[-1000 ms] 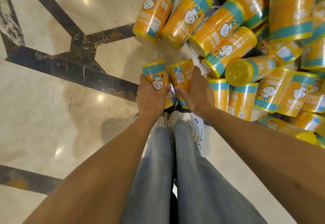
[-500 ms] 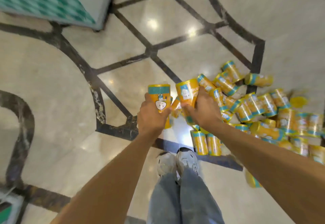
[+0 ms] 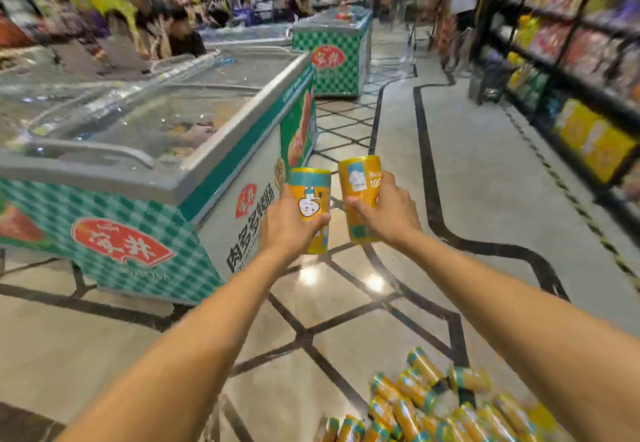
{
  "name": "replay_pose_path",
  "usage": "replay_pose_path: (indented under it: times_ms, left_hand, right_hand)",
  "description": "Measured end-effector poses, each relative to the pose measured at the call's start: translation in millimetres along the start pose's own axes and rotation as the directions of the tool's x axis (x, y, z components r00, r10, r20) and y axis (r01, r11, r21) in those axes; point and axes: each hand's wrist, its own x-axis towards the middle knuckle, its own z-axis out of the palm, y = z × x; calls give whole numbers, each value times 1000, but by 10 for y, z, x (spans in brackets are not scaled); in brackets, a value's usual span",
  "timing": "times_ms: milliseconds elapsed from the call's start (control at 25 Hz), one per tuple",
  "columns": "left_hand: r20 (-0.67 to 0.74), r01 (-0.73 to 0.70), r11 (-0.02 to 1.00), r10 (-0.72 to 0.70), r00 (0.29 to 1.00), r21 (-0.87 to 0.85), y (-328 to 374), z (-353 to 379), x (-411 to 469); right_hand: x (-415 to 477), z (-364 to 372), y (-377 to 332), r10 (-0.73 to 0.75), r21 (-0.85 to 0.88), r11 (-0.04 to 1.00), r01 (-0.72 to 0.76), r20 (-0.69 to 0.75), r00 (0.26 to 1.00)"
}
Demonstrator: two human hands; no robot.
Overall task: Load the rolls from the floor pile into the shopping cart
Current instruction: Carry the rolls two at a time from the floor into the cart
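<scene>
freezer (image 3: 194, 178) left, shelves (image 3: 568, 60) right, pile (image 3: 433, 407) btm

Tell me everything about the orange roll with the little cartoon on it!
The roll with the cartoon is an orange cylinder in shiny wrap, with a teal band round its top and a white cartoon figure on its side. It is held nearly upright in the air, the left hand gripping its lower half. The other held roll is just to its right.

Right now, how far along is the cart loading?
Done: unconfirmed, no cart is in view. In hand: the left hand grips the left roll and the right hand grips the right roll, both held upright, off the pile. Left: the floor pile at lower right holds many rolls.
</scene>
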Motion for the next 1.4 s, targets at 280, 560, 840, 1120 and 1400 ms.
replay_pose_path:
  times_ms: [280, 560, 840, 1120, 1400]
  left_hand:
    - [-118, -282, 949, 267, 957, -138, 1322, -768, 148]
    - [74, -488, 771, 562, 824, -409, 2198, -573, -489]
    - [257, -527, 548, 811, 526, -649, 2943, -146, -2187]
    - [293, -462, 346, 938, 184, -817, 3600, -39, -4476]
    - [266, -327, 247, 964, -16, -912, 3991, -248, -7112]
  right_hand:
    - [-36, -1472, -521, 35, 88, 996, -7, -319, 947]
    - [-1207, -2464, -313, 232, 53, 965, -258, -635, 737]
    - [-3385, -3095, 18, 352, 31, 817, -576, -818, 455]
    - [-5770, -3636, 42, 340, 124, 681, -721, -926, 162]
    - [-8195, -4085, 15, 301, 254, 532, -808, -948, -100]
